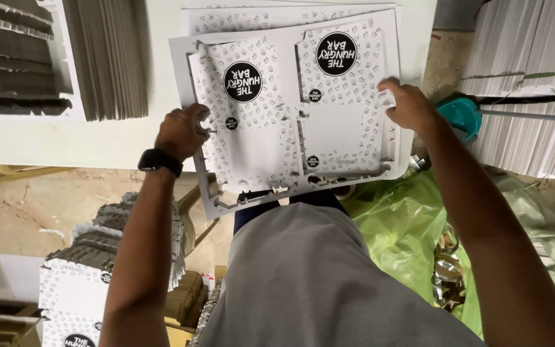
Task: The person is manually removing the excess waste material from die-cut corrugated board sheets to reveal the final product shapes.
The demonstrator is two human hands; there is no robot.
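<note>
White tabletop (65, 138) is seen beneath a die-cut cardboard sheet (290, 103), which lies on a few like sheets and overhangs the near edge. The sheet is judged light, thin and stiff enough to hold flat, yet easily creased or torn along its cuts; it is best taken by the outer waste frame at both sides. Two printed box blanks (245, 122) are counted in it, each with one black round mark. The left hand (181, 132) is closed on the left frame edge. The right hand (409, 103) is pressed on the right edge, fingers curled.
</note>
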